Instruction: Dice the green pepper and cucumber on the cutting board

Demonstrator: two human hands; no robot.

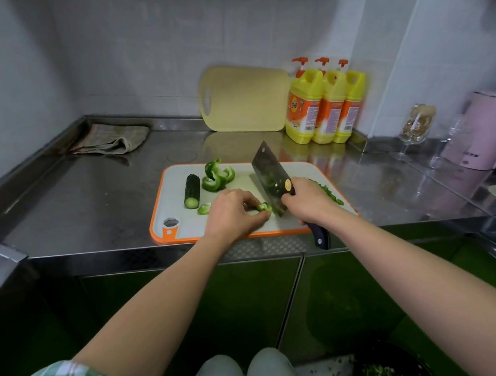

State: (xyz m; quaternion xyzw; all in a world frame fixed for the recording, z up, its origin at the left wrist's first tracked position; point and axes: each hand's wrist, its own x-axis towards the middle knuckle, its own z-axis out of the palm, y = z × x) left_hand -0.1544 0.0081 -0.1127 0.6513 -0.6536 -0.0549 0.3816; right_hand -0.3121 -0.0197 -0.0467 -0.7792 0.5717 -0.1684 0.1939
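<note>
Dicing pepper: left hand (233, 214) pinches a pepper strip (264, 206), right hand (307, 202) grips the cleaver (268, 176); next cut needs fingertips clear

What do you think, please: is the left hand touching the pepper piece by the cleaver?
Touching: head view shows the left hand pinching the pepper piece.

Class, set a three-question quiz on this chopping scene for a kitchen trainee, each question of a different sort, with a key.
1. Fill in: the left hand pinches a piece of green ____ on the board.
2. Which hand grips the cleaver? A left, B right.
3. True or false: the cucumber is already diced.

Key:
1. pepper
2. B, the right hand
3. False: it lies in one long piece.
</note>
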